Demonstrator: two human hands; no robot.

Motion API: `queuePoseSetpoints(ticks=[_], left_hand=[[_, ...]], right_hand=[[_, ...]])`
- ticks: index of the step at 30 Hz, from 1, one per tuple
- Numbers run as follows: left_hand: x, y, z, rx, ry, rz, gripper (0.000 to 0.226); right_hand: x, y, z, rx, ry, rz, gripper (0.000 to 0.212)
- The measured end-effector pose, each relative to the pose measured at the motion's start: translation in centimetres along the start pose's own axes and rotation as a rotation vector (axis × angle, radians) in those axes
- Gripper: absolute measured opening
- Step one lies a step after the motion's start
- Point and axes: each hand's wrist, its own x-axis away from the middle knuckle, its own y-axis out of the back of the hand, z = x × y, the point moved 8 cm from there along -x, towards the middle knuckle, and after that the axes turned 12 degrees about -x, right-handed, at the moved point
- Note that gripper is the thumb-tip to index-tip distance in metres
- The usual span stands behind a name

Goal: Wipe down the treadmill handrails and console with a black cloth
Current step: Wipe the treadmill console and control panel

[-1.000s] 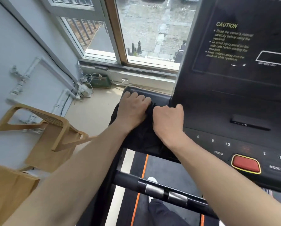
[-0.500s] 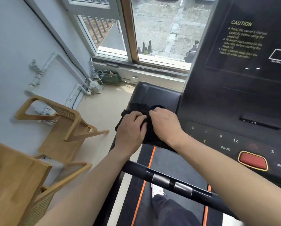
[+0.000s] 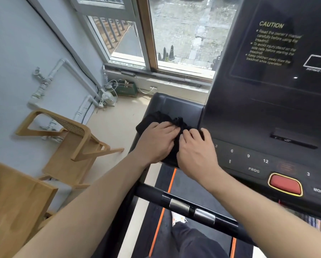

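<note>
**Cloth bunched at console's left wing, buttons close by**

Both hands pressed down on the black cloth (image 3: 160, 118), crumpled on the left wing of the console (image 3: 176, 106), just left of the upright display panel (image 3: 267, 86). Left hand (image 3: 156, 141) laid flat over the cloth's left half, fingers spread, pinning rather than clenching. Right hand (image 3: 197, 151) beside it, touching, fingertips curled into the folds; thumb side hidden, so no telling whether a true pinch or only downward pressure.

Risks, judged from here:
- Sliding right with this much weight: likely to press the numbered keys (image 3: 248, 156) or PROG (image 3: 253, 170), near the right wrist. Red stop button (image 3: 285, 183) farther right, also within a broad sweep.
- Bunched cloth: uneven contact, streaks or missed patches on the wing's far edge.
- Near edge of cloth hanging over the console lip: could slip off toward the belt (image 3: 189, 185) if pressure eases.
- Front handrail (image 3: 180, 204) below the forearms seemingly not yet being wiped; easily forgotten.
</note>
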Motion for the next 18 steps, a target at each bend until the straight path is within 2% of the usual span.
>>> queuePoseSetpoints(ticks=[4,7,10,13,15,18], left_hand=[[0.3,-0.5,-0.4,-0.010,0.070,-0.013,0.045],[-0.4,-0.3,-0.4,-0.002,0.129,0.055,0.042],[-0.2,0.5,0.0,-0.010,0.120,0.191,0.047],[0.1,1.3,0.2,-0.011,0.099,0.279,0.039],[-0.6,2.0,0.2,-0.011,0.079,0.302,0.030],[-0.3,2.9,1.1,0.160,0.137,0.234,0.031]], right_hand=[[0.1,-0.7,-0.1,-0.071,-0.050,-0.018,0.038],[-1.2,-0.1,-0.3,-0.089,-0.022,0.015,0.025],[-2.5,0.0,-0.5,-0.153,0.036,0.133,0.019],[-2.9,0.1,-0.5,-0.203,0.049,0.234,0.022],[-2.6,0.3,-0.9,-0.289,0.019,0.207,0.021],[-1.5,0.9,-1.7,-0.361,-0.031,0.022,0.023]])
